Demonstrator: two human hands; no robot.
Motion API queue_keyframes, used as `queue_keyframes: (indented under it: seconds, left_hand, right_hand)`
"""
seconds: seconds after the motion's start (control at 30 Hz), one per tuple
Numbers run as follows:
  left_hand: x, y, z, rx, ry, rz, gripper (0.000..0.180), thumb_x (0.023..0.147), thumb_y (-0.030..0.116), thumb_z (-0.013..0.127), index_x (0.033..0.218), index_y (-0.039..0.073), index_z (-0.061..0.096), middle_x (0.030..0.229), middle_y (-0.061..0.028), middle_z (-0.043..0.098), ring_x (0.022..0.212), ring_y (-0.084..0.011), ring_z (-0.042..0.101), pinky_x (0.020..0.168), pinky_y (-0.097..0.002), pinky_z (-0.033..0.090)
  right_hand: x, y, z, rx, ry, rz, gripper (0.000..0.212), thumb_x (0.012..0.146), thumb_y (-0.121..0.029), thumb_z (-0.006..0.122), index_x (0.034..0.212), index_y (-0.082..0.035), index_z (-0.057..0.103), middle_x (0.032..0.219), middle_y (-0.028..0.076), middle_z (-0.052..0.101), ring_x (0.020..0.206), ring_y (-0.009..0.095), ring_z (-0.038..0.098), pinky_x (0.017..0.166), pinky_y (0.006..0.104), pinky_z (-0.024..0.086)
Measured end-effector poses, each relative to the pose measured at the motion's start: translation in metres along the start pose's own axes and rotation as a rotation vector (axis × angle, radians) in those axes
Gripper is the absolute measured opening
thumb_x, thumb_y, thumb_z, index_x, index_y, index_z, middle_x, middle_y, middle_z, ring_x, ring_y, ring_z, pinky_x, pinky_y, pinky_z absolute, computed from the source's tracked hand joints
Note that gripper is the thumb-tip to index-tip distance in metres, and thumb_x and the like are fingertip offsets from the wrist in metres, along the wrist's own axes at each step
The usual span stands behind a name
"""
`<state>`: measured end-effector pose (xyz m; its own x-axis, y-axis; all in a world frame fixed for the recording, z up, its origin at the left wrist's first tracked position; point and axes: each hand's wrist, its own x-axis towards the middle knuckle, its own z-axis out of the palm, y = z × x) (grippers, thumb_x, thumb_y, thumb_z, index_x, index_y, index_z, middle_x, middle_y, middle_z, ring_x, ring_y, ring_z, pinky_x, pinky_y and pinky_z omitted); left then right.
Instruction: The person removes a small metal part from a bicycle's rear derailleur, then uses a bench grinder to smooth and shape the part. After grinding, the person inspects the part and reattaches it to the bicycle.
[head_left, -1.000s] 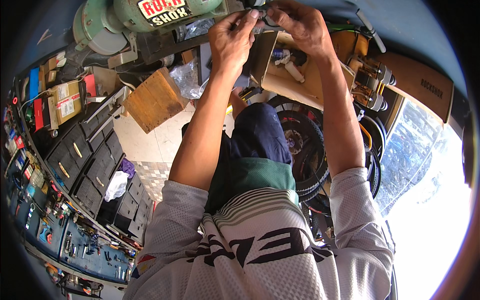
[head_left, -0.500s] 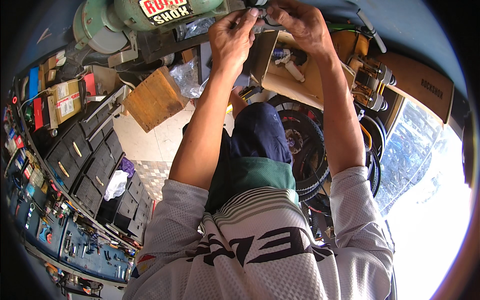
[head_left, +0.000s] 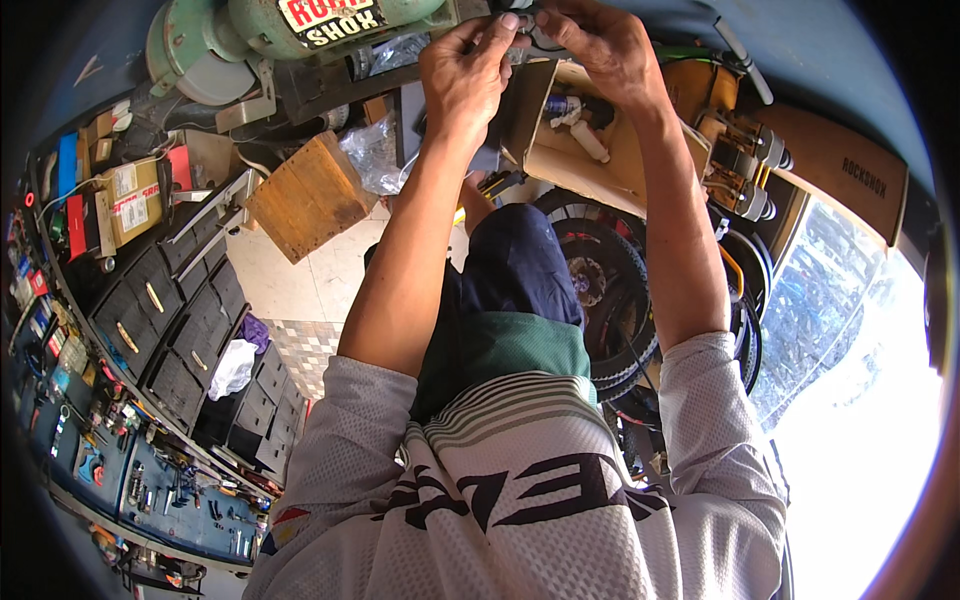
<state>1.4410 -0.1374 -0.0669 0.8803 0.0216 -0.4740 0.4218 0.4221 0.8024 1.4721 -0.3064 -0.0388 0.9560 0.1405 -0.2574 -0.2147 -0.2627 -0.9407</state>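
Both my arms reach up to the top of the view. My left hand (head_left: 466,70) is closed in a pinch, its thumb and fingertips at a small grey and dark part (head_left: 526,20). From the other side, the thumb and fingers of my right hand (head_left: 606,52) close on the same part. The part is mostly covered by my fingertips and cut by the upper edge, so I cannot tell its kind. Below my right hand stands an open cardboard box (head_left: 625,178) with a white bottle (head_left: 589,141) and other items inside.
A green bench grinder (head_left: 225,45) stands at upper left, and a wooden box (head_left: 310,197) below it. Black drawers (head_left: 150,290) and a blue panel of tools (head_left: 170,490) line the left. Bicycle wheels (head_left: 610,290) stand by my legs. Another cardboard box (head_left: 840,175) is at right.
My left hand has shifted very slightly, still at the small part. My right hand keeps nearly the same place and grip.
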Motion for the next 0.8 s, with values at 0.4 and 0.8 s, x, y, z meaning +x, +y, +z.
queue_keyframes:
  seconds: [0.4, 0.8]
  left_hand:
    - [0.001, 0.002, 0.000, 0.074, 0.022, -0.014, 0.025, 0.092, 0.026, 0.077, 0.094, 0.002, 0.071, 0.084, -0.0060, 0.073, 0.057, -0.0046, 0.050, 0.050, -0.0189, 0.038]
    - [-0.006, 0.001, -0.003, 0.035, -0.028, -0.060, 0.027, 0.091, 0.022, 0.077, 0.103, 0.000, 0.071, 0.086, -0.0073, 0.073, 0.058, -0.0048, 0.050, 0.049, -0.0204, 0.037]
  right_hand:
    - [0.000, 0.000, 0.000, -0.041, 0.014, 0.020, 0.061, 0.090, -0.049, 0.072, 0.110, 0.008, 0.070, 0.099, 0.013, 0.073, 0.092, 0.019, 0.064, 0.082, 0.0366, 0.053]
    - [-0.009, 0.003, -0.005, -0.111, -0.004, -0.013, 0.053, 0.090, -0.042, 0.074, 0.114, 0.005, 0.069, 0.099, 0.012, 0.073, 0.092, 0.019, 0.066, 0.082, 0.0340, 0.053]
